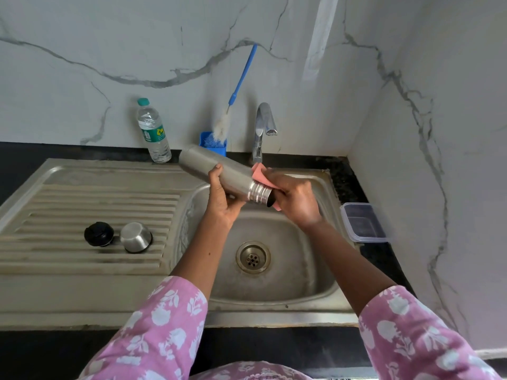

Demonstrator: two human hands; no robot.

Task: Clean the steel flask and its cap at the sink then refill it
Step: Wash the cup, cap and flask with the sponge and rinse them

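The steel flask [219,171] lies tilted over the sink basin [277,272], its open threaded mouth pointing down to the right. My left hand [223,198] grips it from below around the middle. My right hand [295,200] holds a pink cloth [258,171] against the flask near its mouth. On the draining board [68,204] to the left sit a black stopper [99,233] and a steel cup cap [136,237], mouth down.
A chrome tap [262,127] stands behind the basin. A plastic water bottle [153,131] and a blue holder with a bottle brush [219,133] stand at the back wall. A clear plastic box [362,223] sits on the black counter at right.
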